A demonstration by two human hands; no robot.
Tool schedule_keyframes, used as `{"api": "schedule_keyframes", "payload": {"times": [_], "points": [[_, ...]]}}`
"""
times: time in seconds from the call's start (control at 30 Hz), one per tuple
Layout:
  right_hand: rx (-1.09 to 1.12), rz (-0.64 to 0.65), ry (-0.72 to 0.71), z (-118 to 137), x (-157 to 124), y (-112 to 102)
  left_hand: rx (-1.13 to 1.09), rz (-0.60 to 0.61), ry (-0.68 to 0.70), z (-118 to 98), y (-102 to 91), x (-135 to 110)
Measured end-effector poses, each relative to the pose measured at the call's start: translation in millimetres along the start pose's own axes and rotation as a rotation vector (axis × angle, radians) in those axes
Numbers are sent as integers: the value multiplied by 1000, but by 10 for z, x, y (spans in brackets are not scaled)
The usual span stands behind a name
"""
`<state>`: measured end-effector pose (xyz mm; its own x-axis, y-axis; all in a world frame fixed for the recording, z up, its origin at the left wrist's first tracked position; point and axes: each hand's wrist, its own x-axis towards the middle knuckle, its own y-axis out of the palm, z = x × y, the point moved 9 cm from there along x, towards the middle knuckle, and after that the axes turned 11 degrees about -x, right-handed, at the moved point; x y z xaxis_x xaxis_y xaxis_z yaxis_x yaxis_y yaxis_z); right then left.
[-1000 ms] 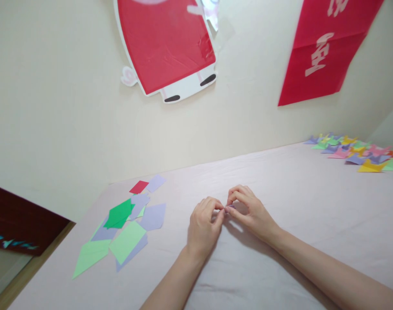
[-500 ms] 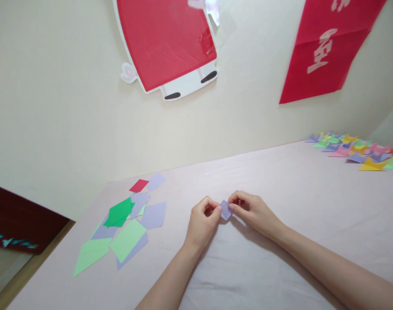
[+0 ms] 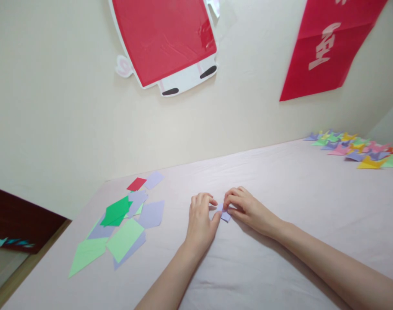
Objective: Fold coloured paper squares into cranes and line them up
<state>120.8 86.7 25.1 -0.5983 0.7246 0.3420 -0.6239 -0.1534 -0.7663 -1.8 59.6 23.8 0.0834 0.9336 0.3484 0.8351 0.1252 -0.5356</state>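
A small folded piece of purple paper [image 3: 226, 216] lies on the pale cloth between my hands. My left hand [image 3: 201, 217] steadies its left side, the thumb pressed against the paper and the index finger curved above it. From the right, my right hand [image 3: 244, 209] pinches the paper with thumb and bent fingers, hiding part of its upper side. The exact fold under the fingertips cannot be made out.
Loose sheets lie to the left, among them a green sheet [image 3: 117, 211], a light green sheet [image 3: 125, 239] and a red sheet [image 3: 137, 184]. Several colourful folded paper pieces [image 3: 370, 162] stand at the far right by the wall [image 3: 183, 129]. The cloth-covered surface [image 3: 264, 275] ends at the left.
The purple paper has gone from being held up between both hands' fingertips to lying lower, partly covered. My left fingers have spread from their pinch; my right fingers have moved over the paper.
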Motion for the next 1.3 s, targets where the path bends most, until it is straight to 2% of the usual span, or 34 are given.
{"api": "schedule_keyframes", "payload": {"times": [0.13,0.23,0.43,0.77,0.93,1.17,1.3], "points": [[-25,60,-88,9,-10,-4,63,154,133,-135,125,-14],[-74,104,-168,83,-37,-18,101,261,172,-186,191,-29],[-229,23,-197,135,-28,-13,31,319,160,-172,141,-42],[-315,-16,-196,123,-20,-7,140,443,54,-277,152,-22],[-316,-37,-175,134,-25,-22,210,437,62,-241,176,8],[-191,4,-164,123,-32,-40,349,348,94,-195,239,25],[-97,1,-112,0,-22,-71,368,260,123,-191,239,44]]}}
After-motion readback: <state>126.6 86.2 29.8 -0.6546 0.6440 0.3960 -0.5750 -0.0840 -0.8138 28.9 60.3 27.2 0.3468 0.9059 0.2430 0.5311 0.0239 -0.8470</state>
